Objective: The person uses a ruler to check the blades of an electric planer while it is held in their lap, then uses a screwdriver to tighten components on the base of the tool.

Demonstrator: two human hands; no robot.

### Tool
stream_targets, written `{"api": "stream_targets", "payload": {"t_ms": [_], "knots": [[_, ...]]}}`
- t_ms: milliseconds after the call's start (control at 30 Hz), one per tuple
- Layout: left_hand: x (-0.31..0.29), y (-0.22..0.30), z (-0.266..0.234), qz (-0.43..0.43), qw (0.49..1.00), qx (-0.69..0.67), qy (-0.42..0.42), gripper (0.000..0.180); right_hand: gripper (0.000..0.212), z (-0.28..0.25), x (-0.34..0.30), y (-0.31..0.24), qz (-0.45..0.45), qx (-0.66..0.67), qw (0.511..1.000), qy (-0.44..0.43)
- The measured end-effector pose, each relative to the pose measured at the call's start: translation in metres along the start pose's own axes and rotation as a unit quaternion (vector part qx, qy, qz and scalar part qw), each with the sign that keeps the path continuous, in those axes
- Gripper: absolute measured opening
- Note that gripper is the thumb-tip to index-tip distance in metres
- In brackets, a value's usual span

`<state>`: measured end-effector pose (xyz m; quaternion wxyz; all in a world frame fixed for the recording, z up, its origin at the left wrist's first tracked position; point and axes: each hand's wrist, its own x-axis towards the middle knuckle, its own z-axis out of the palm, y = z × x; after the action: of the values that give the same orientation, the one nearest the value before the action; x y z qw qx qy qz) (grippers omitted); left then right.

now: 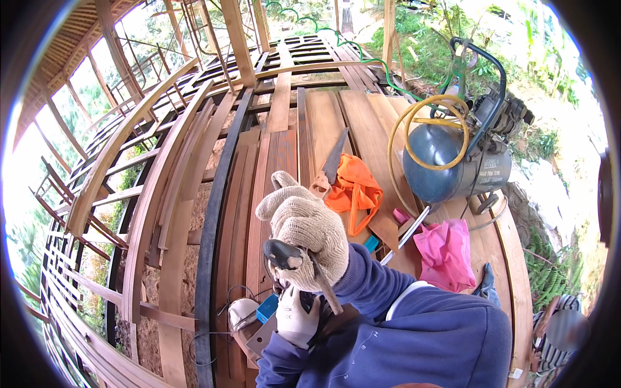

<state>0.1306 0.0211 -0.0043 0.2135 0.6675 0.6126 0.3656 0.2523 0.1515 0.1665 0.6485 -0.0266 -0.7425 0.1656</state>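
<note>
My right hand (309, 227), in a knitted cream glove, is raised in front of me and closed around a tool. The tool's black, rounded, worn end (281, 254) sticks out of the fist toward me; a brownish rod (327, 289) slants down beside it. What kind of tool it is cannot be made out. Lower down, my left hand (297, 318), gloved too, is closed at a dark object that its fingers and my sleeve partly cover. Close to it are a small blue block (266, 308) and a brown metal-looking plate (262, 336).
Long planks (278, 152) lie over an open floor frame. Ahead are a handsaw (334, 158) and an orange cloth (354, 189). At right stand a blue air compressor (435, 167) with a coiled yellow hose (414, 110) and a pink bag (446, 252). Wooden posts (238, 42) rise at the back.
</note>
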Motion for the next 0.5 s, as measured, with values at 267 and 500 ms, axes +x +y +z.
{"api": "stream_targets", "payload": {"t_ms": [267,500], "knots": [[0.010,0.005,-0.004,-0.008,1.000,0.020,0.007,0.024,0.013,0.006,-0.001,0.010,0.006,0.055,0.998,0.017],[0.013,0.013,-0.007,-0.013,0.999,-0.002,0.032,0.022,0.016,0.011,0.000,0.020,0.006,0.100,0.995,0.021]]}}
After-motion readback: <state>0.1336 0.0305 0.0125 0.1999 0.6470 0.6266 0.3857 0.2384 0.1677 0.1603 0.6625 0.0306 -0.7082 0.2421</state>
